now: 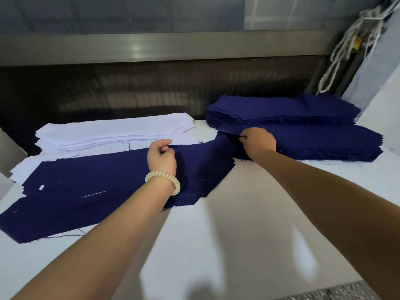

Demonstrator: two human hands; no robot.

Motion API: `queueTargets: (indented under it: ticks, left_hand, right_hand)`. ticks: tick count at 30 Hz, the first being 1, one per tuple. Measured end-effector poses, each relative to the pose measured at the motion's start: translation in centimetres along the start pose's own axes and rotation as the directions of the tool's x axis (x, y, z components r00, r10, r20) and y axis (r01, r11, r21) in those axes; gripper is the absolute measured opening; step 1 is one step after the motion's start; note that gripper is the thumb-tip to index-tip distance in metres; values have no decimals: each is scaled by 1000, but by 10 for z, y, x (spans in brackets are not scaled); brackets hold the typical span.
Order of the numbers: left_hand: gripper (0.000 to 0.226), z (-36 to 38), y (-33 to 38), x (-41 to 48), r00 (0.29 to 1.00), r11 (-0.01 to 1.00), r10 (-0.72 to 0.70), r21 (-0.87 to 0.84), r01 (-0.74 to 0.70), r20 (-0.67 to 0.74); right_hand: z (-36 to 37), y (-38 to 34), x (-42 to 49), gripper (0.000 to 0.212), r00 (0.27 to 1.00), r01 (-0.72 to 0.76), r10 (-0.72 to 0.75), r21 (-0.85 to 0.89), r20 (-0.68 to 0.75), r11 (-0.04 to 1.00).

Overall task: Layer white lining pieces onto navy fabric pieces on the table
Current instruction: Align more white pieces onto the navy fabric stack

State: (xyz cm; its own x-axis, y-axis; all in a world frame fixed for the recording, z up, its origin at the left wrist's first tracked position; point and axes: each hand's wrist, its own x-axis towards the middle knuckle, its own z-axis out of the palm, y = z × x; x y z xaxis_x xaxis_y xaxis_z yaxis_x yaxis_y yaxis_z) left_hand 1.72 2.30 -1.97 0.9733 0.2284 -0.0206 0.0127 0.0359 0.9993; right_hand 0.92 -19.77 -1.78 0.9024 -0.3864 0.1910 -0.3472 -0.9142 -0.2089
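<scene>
Navy fabric piece [97, 187] lying on the white table [249, 224], left of the big navy stack [313, 131]. White lining stack [112, 133] just behind. Left hand [161, 159] pinching the piece's far edge with curled fingers; right hand [258, 140] gripping its end beside the navy stack. Coil bracelet [161, 174] on left wrist.

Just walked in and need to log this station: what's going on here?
A person holds one navy piece by its far edge, left hand and right hand both pinching it. It lies across a pile whose white edges show at the left, its right end by the navy stacks. The white lining stack sits behind, untouched.
</scene>
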Motion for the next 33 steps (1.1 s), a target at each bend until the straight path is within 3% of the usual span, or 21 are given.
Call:
queueTargets:
  ticks: [2,6,9,13,19,23,26,28,30,33]
  left_hand:
    - [23,4,-2,1,999,1000,-17,27,15,50]
    - [22,6,-9,0,989,992,-66,112,52,131]
    - [23,5,-13,0,986,987,-61,156,37,155]
    - [24,6,-15,0,983,979,-44,205,6,178]
    - [33,11,-13,-4,945,952,29,279,-125,327]
    - [54,7,-13,-15,882,920,135,274,-281,451]
    - [73,-3,-15,-21,830,864,186,315,-393,525]
    - [63,-10,-16,-21,812,850,146,348,-395,565]
    - [36,-16,-16,-19,806,839,101,385,-384,583]
    - [27,-28,-17,-20,837,823,84,435,-364,541]
  right_hand:
    - [-2,2,2,19,996,-88,91,196,-4,977]
    - [-1,9,5,13,971,-229,226,549,75,804]
    - [1,10,7,40,959,-268,268,595,91,758]
    - [1,11,6,39,968,-217,250,579,24,786]
    - [-11,-2,-13,24,964,64,40,376,-264,924]
    - [-14,-14,-33,25,930,311,-253,203,-268,928]
    - [-10,-26,-56,21,842,511,-478,89,-250,855]
    - [-8,-35,-71,10,761,627,-579,102,-291,772]
    - [-4,-42,-81,2,679,711,-650,88,-341,698]
    - [2,-45,-84,16,651,746,-709,54,-272,664]
